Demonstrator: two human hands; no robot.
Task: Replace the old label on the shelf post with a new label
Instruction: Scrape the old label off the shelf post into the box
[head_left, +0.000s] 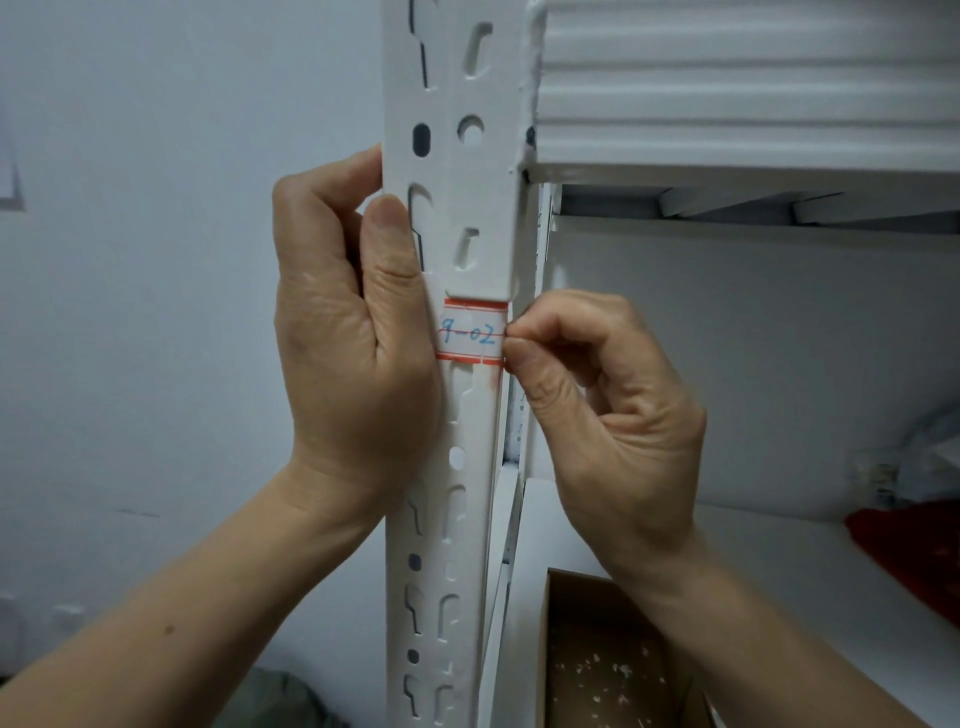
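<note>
A white slotted shelf post (457, 171) runs upright through the middle of the head view. A small white label (471, 329) with red borders and blue handwriting "9-02" is stuck across its front face at mid height. My left hand (348, 332) grips the post from the left, thumb lying up along the front edge beside the label. My right hand (602, 410) is curled at the label's right edge, thumb and forefinger tips pinching that edge. Whether the edge has lifted off the post cannot be made out.
A white shelf board (743, 171) joins the post at upper right, with a ribbed white surface above it. Below right sits an open cardboard box (597, 654) holding white paper scraps. A red item (909, 551) lies on the lower shelf at far right. A plain wall fills the left.
</note>
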